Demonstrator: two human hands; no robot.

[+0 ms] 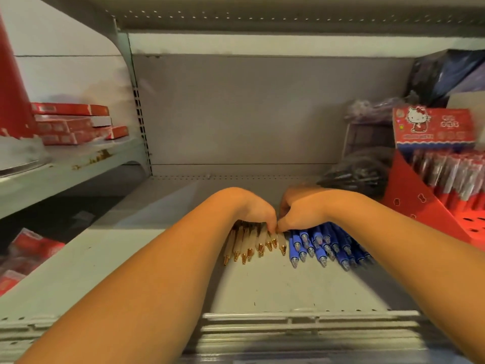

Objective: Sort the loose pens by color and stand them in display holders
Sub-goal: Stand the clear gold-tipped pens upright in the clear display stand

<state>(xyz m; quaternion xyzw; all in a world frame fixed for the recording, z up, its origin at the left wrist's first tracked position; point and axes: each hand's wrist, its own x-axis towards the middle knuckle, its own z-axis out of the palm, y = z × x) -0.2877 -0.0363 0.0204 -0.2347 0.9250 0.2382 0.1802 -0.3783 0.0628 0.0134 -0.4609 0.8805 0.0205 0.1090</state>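
Note:
Several cream pens with gold tips [249, 245] lie side by side on the grey shelf [262, 285], tips toward me. Right beside them lies a bunch of several blue pens [322, 245], also tips toward me. My left hand [256, 210] rests curled over the cream pens, its fingertips pinching one of them near the right edge of the group. My right hand [299, 211] is curled too, its fingertips meeting the left hand's at the same cream pens, and its wrist covers the upper ends of the blue pens.
A red cardboard display holder [425, 206] with wrapped red pens [451, 174] stands at the right, topped by a red cartoon-cat card [433, 126]. A dark bundle of pens [359, 174] lies behind my right hand. Red boxes [73, 124] are stacked on the left shelf.

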